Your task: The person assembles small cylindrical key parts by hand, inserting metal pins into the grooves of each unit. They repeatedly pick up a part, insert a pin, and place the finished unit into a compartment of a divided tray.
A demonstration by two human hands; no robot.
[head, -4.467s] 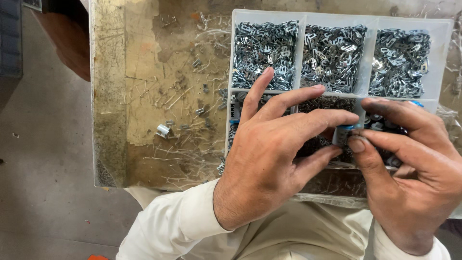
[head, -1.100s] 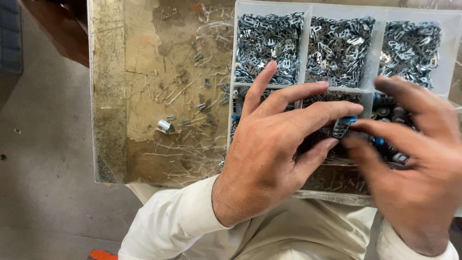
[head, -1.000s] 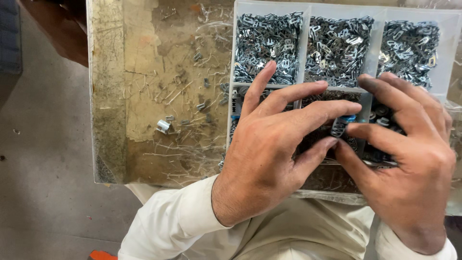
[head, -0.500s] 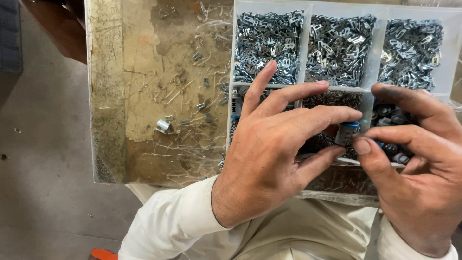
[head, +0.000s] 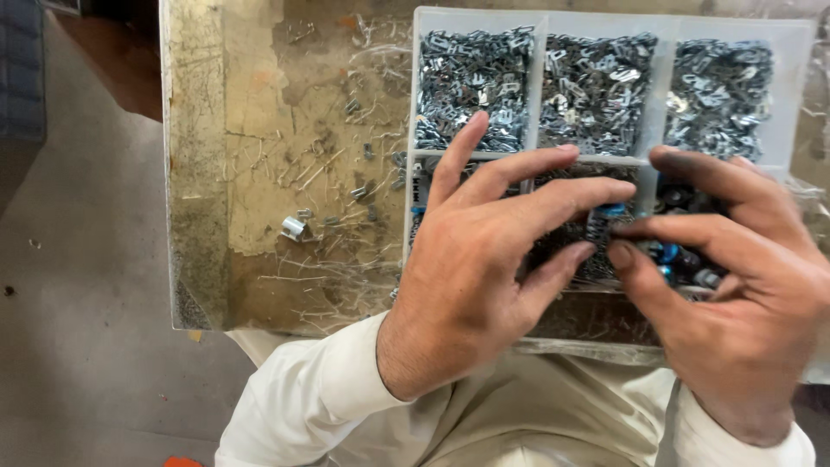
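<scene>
Head view looks down on a white compartment tray (head: pixel 804 104) of small metal clips on the worn tabletop (head: pixel 259 173). Left hand (head: pixel 484 285) lies spread over the front compartments, meeting the right hand (head: pixel 735 294), whose finger and thumb pinch a small blue-capped part (head: pixel 616 211).

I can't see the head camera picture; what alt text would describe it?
Two hands, left hand and right hand, meet fingertip to fingertip over a small blue-tipped part above a white compartment tray of small metal pieces. A worn workbench strewn with wire scraps lies beside it.
</scene>
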